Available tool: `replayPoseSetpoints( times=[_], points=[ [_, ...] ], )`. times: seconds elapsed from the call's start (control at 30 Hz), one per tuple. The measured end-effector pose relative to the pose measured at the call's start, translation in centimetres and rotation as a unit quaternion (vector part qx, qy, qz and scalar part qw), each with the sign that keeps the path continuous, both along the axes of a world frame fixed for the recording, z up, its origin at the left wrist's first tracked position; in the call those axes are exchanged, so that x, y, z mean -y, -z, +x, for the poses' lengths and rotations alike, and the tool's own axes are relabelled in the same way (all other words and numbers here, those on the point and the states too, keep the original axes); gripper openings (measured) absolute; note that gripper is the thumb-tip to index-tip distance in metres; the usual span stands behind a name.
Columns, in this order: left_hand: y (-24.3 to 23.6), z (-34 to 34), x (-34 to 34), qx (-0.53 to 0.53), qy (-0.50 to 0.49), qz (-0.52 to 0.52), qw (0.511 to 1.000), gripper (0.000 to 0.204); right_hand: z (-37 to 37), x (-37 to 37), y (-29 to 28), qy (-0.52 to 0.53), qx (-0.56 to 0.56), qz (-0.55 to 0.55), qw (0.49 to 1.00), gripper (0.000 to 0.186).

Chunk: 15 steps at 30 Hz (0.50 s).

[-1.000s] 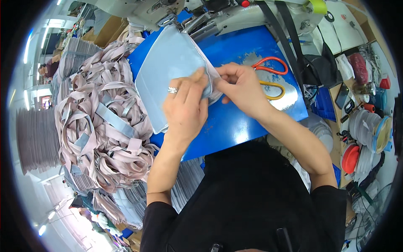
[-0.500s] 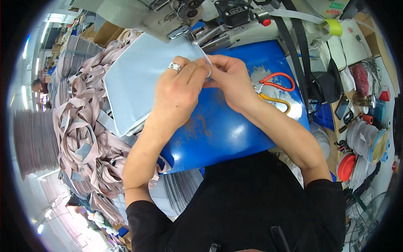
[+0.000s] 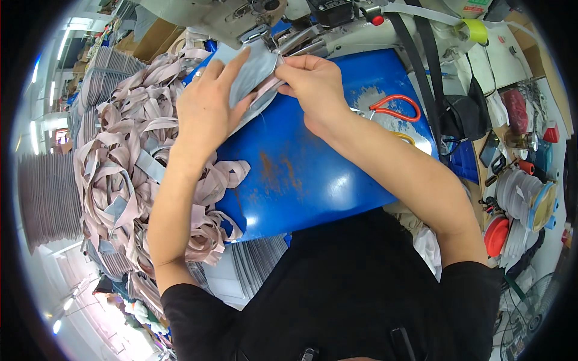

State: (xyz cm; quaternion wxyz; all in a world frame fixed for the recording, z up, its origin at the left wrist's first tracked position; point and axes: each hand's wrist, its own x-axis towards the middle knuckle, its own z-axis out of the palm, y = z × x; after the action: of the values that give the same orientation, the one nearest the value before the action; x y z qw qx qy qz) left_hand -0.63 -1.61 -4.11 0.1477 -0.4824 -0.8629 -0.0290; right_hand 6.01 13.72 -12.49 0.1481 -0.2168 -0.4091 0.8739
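Note:
A light blue-grey fabric panel [image 3: 250, 75] lies bent under the presser foot of a sewing machine [image 3: 241, 18], its lower edge curling toward me. My left hand [image 3: 208, 108] rests at the panel's left side, fingers apart, thumb near its folded part; a ring shows on one finger. At the panel's right edge, close to the presser foot, my right hand [image 3: 313, 87] pinches the panel's edge along with a pinkish strip [image 3: 267, 89]. Part of the panel is hidden behind my left hand.
Scissors with red and yellow handles [image 3: 397, 108] lie on the worn blue table [image 3: 325, 162], beside my right forearm. A large heap of pinkish strips [image 3: 120, 174] fills the left side and spills onto the table's edge. Black straps [image 3: 430, 66] hang at the right.
The panel has gone from lying flat to bent and folded, with much of it out of sight. My left hand has moved left and spread its fingers. My right hand has shifted up and left.

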Motion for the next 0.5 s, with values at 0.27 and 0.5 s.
replayPoseSetpoints(
  times=[0.27, 0.5],
  points=[
    [-0.8, 0.7, 0.5, 0.027, 0.062, -0.074, 0.995, 0.063, -0.1, 1.4, -0.7, 0.018, 0.045, 0.116, 0.992, 0.042],
    [-4.5, -0.1, -0.8, 0.088, 0.128, -0.120, 0.981, 0.048, 2.1, -2.0, -1.0, -0.105, 0.033, 0.095, 0.989, 0.036]
  ],
)
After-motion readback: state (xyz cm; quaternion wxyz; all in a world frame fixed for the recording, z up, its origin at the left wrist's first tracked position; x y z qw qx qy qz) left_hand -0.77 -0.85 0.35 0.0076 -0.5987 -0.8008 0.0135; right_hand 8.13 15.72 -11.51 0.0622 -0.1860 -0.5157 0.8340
